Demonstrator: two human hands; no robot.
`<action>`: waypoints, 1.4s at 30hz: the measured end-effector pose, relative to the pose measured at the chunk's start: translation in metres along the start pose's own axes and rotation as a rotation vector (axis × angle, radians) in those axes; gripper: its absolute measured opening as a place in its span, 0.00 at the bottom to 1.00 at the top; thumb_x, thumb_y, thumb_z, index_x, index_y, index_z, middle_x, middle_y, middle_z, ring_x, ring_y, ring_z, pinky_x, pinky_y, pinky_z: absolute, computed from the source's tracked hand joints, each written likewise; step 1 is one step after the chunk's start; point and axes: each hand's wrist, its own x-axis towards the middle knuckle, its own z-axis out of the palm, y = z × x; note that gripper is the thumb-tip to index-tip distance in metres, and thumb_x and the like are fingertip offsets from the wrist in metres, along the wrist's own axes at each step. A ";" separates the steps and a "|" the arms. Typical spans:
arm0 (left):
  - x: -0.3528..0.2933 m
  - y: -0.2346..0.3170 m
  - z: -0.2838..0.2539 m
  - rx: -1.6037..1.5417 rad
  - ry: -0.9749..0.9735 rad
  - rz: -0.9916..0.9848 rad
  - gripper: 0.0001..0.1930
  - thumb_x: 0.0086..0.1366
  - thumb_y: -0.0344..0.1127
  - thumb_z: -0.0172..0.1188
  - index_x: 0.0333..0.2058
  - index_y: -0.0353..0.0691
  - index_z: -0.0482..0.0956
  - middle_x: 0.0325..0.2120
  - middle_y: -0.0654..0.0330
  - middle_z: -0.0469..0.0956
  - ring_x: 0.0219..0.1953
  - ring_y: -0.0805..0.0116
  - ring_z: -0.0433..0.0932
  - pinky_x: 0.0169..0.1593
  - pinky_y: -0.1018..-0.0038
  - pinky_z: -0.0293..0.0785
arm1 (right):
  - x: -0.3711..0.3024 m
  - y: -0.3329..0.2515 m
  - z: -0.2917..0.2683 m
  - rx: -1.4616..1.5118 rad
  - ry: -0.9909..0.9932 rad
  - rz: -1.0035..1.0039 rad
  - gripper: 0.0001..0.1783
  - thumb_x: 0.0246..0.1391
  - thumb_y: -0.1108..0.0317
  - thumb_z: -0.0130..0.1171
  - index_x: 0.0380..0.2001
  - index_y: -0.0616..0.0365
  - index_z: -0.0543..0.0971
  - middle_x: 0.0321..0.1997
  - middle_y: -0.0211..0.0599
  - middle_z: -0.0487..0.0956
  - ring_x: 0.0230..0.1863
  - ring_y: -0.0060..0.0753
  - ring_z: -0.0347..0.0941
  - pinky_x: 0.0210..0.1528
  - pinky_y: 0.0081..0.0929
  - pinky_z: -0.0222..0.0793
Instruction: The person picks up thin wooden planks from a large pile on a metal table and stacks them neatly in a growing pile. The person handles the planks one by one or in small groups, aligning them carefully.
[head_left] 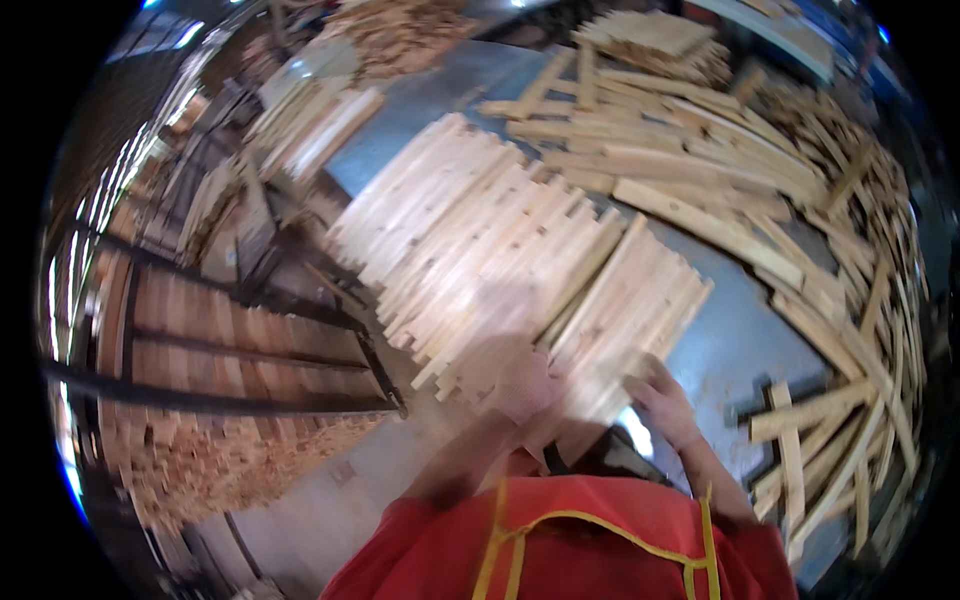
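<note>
Rows of pale wooden strips (470, 240) lie side by side on the blue-grey table in front of me. A narrow dark gap parts them from a smaller group of wooden strips (635, 300) to the right. At the near end of that gap is my left hand (527, 383), smeared by motion; its fingers cannot be made out. My right hand (665, 405) is at the near right edge of the smaller group, its fingers bent against the strips. The near ends of these strips are blurred and partly hidden by my hands.
Loose boards (690, 160) lie heaped along the table's far and right sides. More planks (820, 430) cross each other at the near right. To my left, a dark metal frame (230, 395) stands around stacked strips (240, 460). Another stack (650, 40) is at the back.
</note>
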 end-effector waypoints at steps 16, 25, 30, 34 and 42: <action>0.066 -0.127 -0.072 -0.046 0.365 0.148 0.22 0.64 0.45 0.62 0.49 0.34 0.80 0.45 0.42 0.83 0.48 0.40 0.84 0.53 0.51 0.81 | 0.100 -0.043 0.047 0.093 0.082 0.397 0.29 0.57 0.51 0.75 0.53 0.56 0.76 0.34 0.31 0.81 0.26 0.27 0.77 0.25 0.30 0.81; 0.179 -0.282 -0.204 0.611 0.108 0.045 0.23 0.69 0.51 0.60 0.48 0.35 0.82 0.38 0.46 0.84 0.43 0.44 0.85 0.46 0.50 0.81 | 0.256 -0.097 0.169 -0.226 -0.277 0.145 0.21 0.69 0.50 0.61 0.49 0.58 0.84 0.37 0.37 0.83 0.43 0.39 0.80 0.60 0.42 0.73; 0.242 -0.336 -0.260 0.345 0.389 0.244 0.21 0.67 0.50 0.64 0.47 0.38 0.85 0.38 0.43 0.85 0.38 0.40 0.84 0.42 0.47 0.81 | 0.359 -0.116 0.247 -0.611 -0.374 -0.357 0.26 0.76 0.52 0.50 0.66 0.53 0.80 0.57 0.45 0.84 0.52 0.44 0.79 0.64 0.42 0.71; 0.223 -0.269 -0.286 0.221 0.219 -0.016 0.40 0.64 0.53 0.68 0.71 0.44 0.70 0.45 0.39 0.84 0.47 0.38 0.84 0.55 0.47 0.80 | 0.381 -0.215 0.276 -0.379 -0.326 0.227 0.30 0.67 0.46 0.59 0.62 0.56 0.78 0.52 0.49 0.87 0.49 0.50 0.82 0.57 0.45 0.74; 0.236 -0.269 -0.255 0.525 0.396 -0.073 0.52 0.62 0.55 0.71 0.79 0.46 0.57 0.74 0.45 0.65 0.71 0.39 0.69 0.69 0.49 0.70 | 0.367 -0.172 0.068 -0.541 0.211 -0.224 0.35 0.53 0.52 0.70 0.62 0.56 0.76 0.57 0.56 0.84 0.57 0.59 0.81 0.58 0.48 0.77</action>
